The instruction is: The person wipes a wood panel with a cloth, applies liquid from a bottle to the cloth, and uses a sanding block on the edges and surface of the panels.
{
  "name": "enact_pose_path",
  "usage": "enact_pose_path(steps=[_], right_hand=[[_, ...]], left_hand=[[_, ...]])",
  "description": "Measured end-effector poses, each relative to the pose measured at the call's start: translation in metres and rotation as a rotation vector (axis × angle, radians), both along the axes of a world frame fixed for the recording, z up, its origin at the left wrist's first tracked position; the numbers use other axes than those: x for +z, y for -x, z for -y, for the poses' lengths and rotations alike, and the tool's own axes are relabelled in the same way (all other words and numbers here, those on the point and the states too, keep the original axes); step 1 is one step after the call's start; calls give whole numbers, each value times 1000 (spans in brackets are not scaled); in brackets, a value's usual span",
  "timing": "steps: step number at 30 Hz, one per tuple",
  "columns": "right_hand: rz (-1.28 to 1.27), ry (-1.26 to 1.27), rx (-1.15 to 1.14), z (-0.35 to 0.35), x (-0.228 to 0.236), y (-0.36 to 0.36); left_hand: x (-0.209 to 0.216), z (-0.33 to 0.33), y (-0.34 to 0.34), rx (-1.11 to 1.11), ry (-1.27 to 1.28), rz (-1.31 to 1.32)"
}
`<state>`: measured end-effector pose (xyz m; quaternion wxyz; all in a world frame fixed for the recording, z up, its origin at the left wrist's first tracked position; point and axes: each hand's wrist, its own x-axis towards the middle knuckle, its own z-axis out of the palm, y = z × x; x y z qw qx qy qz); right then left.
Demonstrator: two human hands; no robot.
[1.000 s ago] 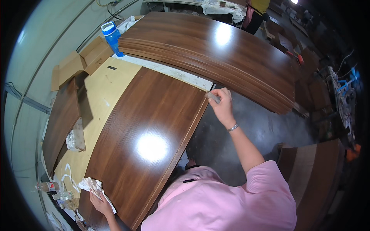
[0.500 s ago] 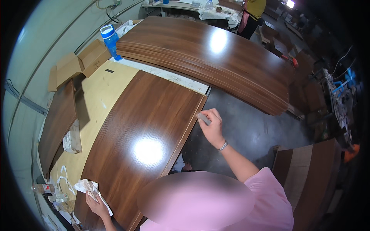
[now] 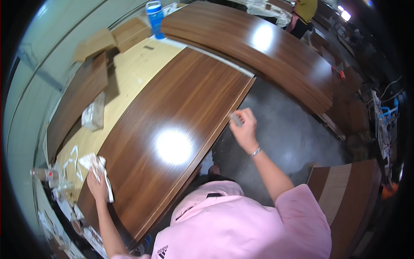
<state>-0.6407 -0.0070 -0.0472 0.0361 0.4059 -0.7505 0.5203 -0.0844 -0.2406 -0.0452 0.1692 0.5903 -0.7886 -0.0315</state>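
Observation:
A large dark brown wood-grain panel (image 3: 172,103) lies across the worktable in front of me. My right hand (image 3: 244,131) is at the panel's right edge, its fingers pinching a small grey block (image 3: 236,119) whose exact kind I cannot tell. A silver bracelet circles that wrist. At the panel's left edge, my left hand (image 3: 97,183) is closed on a crumpled white cloth (image 3: 95,163), part of which hangs down beside the fingers.
A stack of similar panels (image 3: 241,34) stands beyond, beside a blue water bottle (image 3: 155,19). At left are an open cardboard box (image 3: 131,33), a leaning brown board (image 3: 79,103), a white wrapped block (image 3: 93,113) and bottles (image 3: 45,174). Another person (image 3: 304,15) stands at the far right.
The whole view has shifted, with the stack and bottle nearer the top. My right hand stays along the panel's right edge with the grey block; my left still grips the cloth.

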Motion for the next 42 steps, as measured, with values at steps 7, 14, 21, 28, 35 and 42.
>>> enact_pose_path(steps=[7, 14, 21, 28, 35, 42], right_hand=[[-42, -15, -50, 0, -11, -31], [24, -22, -71, -24, -12, -161], [-29, 12, 66, -51, -7, -312], [-69, 8, -17, -47, 3, -266], [-112, -29, 259, -55, 7, -332], [-112, -2, 142, -51, 4, -281]], left_hand=[[3, 44, -68, 59, -46, 41], [13, 19, -67, -9, -62, 38], [12, 13, -72, -11, 53, 90], [11, 7, -68, -80, 149, 64], [9, 7, -73, -63, 179, 92], [5, 11, -75, -75, 199, 85]])
